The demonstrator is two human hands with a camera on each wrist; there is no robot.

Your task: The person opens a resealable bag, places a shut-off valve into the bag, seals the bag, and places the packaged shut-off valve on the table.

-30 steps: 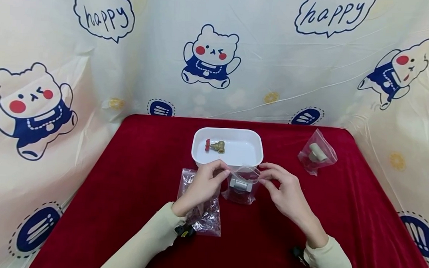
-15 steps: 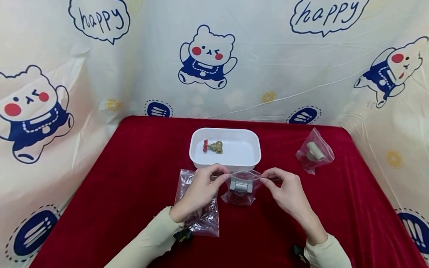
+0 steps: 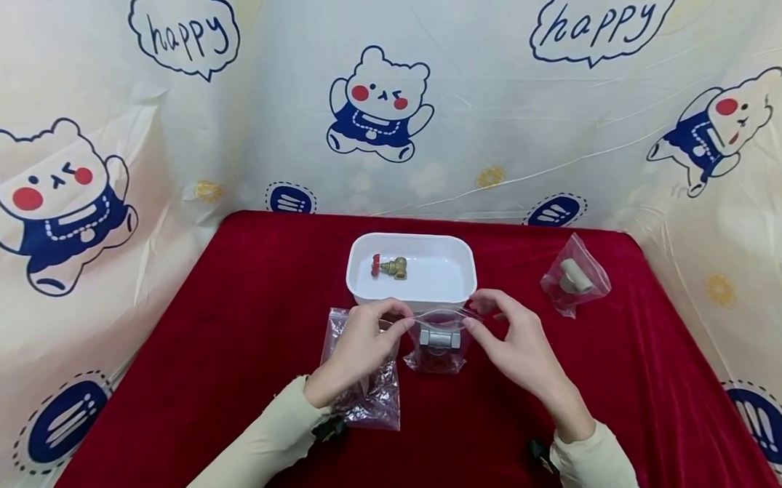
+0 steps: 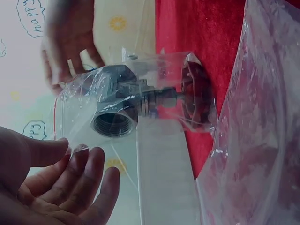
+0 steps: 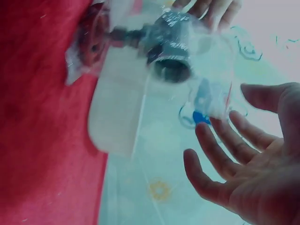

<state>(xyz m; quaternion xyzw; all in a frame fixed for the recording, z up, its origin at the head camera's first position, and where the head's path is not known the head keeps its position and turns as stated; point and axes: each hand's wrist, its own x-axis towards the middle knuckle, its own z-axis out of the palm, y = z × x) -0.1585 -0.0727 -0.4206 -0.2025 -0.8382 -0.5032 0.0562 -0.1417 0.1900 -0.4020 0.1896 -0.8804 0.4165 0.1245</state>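
A clear zip bag (image 3: pixel 434 364) stands upright in front of the white tub, holding a grey metal valve (image 3: pixel 441 339). In the left wrist view the valve's threaded port (image 4: pixel 114 124) faces the camera, and its dark red handwheel (image 4: pixel 196 96) is at the bag's bottom. My left hand (image 3: pixel 365 348) pinches the bag's top left corner between thumb and fingers. At the opposite top corner is my right hand (image 3: pixel 524 352); the right wrist view shows its thumb (image 5: pixel 262 97) and fingers spread apart beside the bag's mouth.
A white tub (image 3: pixel 411 303) behind the hands holds a brass valve (image 3: pixel 393 267) with a red handle. A flat clear bag (image 3: pixel 377 400) lies partly under my left hand. Another bag with a pale pipe fitting (image 3: pixel 576 277) lies at the right on the red cloth (image 3: pixel 243 325).
My right hand has let go of the bag's top right corner and its fingers have spread. The bag's mouth, gaping before, looks narrower. My left hand keeps its pinch.
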